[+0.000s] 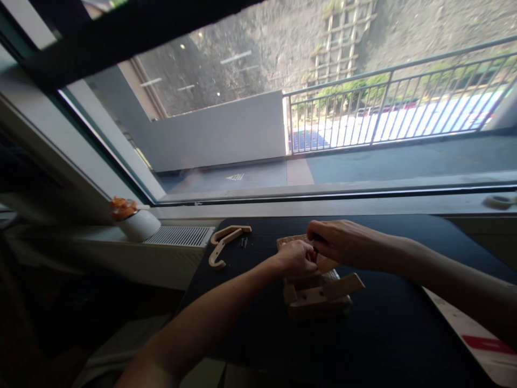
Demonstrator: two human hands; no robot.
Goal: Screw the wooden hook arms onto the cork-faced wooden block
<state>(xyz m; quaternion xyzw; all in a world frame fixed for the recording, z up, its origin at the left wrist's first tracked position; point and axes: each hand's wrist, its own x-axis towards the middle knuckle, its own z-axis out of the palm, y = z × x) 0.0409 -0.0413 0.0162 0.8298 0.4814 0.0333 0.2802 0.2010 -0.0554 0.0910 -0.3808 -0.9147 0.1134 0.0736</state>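
Note:
My right hand is closed around the dark handle of a screwdriver, which points down at the work; most of it is hidden by my fingers. Right beside its tip, my left hand is pinched at the far side of a wooden assembly; what lies between its fingertips is hidden. The assembly rests on the table, with a woven-looking tan edge showing behind my left hand. Its near wooden piece has two dark holes, and a flat wooden arm sticks out to the right.
Two curved wooden pieces lie at the left of the black table: a far one and a hooked near one. Several small screws lie beside them. A white pot with orange flowers stands on the sill by the window.

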